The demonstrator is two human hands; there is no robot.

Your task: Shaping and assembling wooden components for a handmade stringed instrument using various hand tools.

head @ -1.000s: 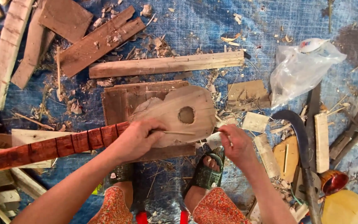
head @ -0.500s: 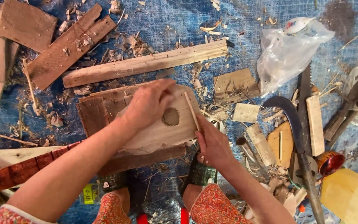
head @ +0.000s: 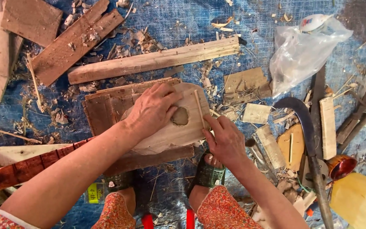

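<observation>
At the bottom of the frame the person's two feet in dark sandals (head: 208, 174) stand on a blue tarp (head: 255, 25), with patterned orange trouser legs below them. Just above the feet, at the centre of the frame, a small wooden instrument body (head: 178, 133) with a round sound hole (head: 180, 116) lies on a dark brown board (head: 102, 108); its reddish fretted neck (head: 26, 169) runs off toward the lower left.

The left hand (head: 151, 111) lies flat on the body's face, fingers spread and pressing down, not gripping anything, the fingertips just beside the sound hole. The right hand (head: 224, 140) pinches the lower end of a thin wooden stick (head: 199, 108) between thumb and fingers; the stick stands lengthwise across the face of the body, just right of the hole.

To the right lie a curved dark blade (head: 303, 123), a hand saw (head: 317, 97), small pale wood offcuts (head: 256, 113) and a yellow container (head: 359, 199) in the lower right corner. Farther up, a long pale wooden batten (head: 153, 61) crosses the middle, wood shavings scattered around it. A clear plastic bag (head: 303, 51) sits at the upper right, and rough brown planks (head: 70, 42) lie at the upper left.
</observation>
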